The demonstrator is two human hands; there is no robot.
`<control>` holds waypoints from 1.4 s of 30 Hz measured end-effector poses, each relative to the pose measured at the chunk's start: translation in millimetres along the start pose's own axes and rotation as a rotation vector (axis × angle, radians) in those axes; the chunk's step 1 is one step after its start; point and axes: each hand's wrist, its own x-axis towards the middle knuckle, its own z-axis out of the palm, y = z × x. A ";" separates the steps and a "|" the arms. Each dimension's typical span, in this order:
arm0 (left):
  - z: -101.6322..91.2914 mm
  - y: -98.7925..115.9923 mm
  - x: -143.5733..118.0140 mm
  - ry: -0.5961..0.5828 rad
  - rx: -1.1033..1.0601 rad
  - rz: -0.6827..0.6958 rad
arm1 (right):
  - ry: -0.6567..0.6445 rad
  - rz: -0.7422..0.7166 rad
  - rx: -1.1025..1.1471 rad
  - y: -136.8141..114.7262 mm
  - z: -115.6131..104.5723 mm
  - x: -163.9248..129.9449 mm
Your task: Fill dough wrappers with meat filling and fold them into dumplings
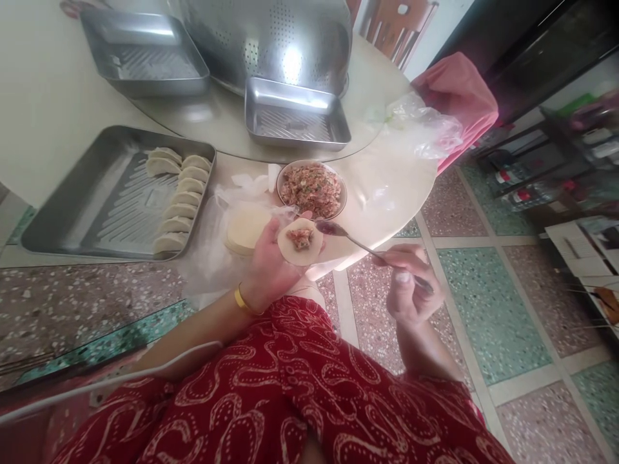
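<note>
My left hand (pixel 273 267) holds a round dumpling wrapper (pixel 300 256) flat on its fingers, with a small lump of meat filling (pixel 300 238) at its middle. In my right hand (pixel 414 283) is the handle of a metal spoon (pixel 360 243); the spoon's bowl end is at the wrapper's upper right edge. Just beyond the wrapper stands a bowl of minced meat filling (pixel 312 188) with green flecks. Left of it, a stack of round wrappers (pixel 244 227) lies on a plastic bag (pixel 206 267), partly behind my left hand.
A large metal tray (pixel 116 200) at the left holds several folded dumplings (pixel 176 225) along its right side. Farther back are two smaller metal trays (pixel 294 138) (pixel 149 84) and a big perforated metal colander (pixel 271 38). A clear plastic bag (pixel 425 125) lies at the table's right edge beside a pink cloth (pixel 459 90).
</note>
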 end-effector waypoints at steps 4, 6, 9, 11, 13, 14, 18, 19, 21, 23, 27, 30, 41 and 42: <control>4.0 -4.2 -2.2 0.017 0.007 -0.035 | -0.016 0.015 -0.071 -1.8 9.3 -8.7; 5.5 -5.1 -2.6 0.031 0.026 -0.044 | -0.040 0.035 -0.060 -3.8 12.6 -10.0; 6.0 -4.7 -2.2 0.048 0.050 -0.051 | -0.050 0.062 -0.008 -6.9 15.7 -10.7; 5.4 -4.1 -1.7 0.043 0.048 -0.061 | -0.033 0.062 0.006 -7.9 17.6 -11.5; 4.8 -3.5 -1.3 0.026 0.041 -0.063 | -0.010 0.054 0.023 -8.0 19.7 -12.4; 4.7 -3.4 -1.1 0.021 0.036 -0.060 | -0.003 0.055 0.034 -8.0 20.8 -12.8; 5.2 -3.4 -0.1 0.039 0.014 -0.048 | 0.048 0.100 0.096 -9.0 26.4 -12.8; 5.1 -3.6 0.5 0.047 0.007 -0.046 | 0.075 0.124 0.113 -9.2 28.0 -12.3; 4.6 -3.8 2.1 0.057 -0.010 -0.041 | 0.165 0.166 0.144 -8.6 30.6 -10.8; 3.6 -4.1 3.9 0.060 -0.032 -0.032 | 0.268 0.217 0.189 -5.8 31.0 -9.3; 2.3 -4.9 5.4 0.047 -0.023 -0.013 | 0.355 0.500 0.429 3.8 24.8 -9.1; 3.7 -6.0 4.5 0.006 0.018 -0.010 | 0.331 0.677 0.586 7.7 21.3 -12.7; 6.9 -10.1 7.3 0.050 0.038 0.018 | 0.440 0.886 0.647 11.3 40.0 -23.1; 6.7 -10.5 8.1 0.059 0.037 0.023 | 0.429 0.891 0.651 10.8 41.2 -23.6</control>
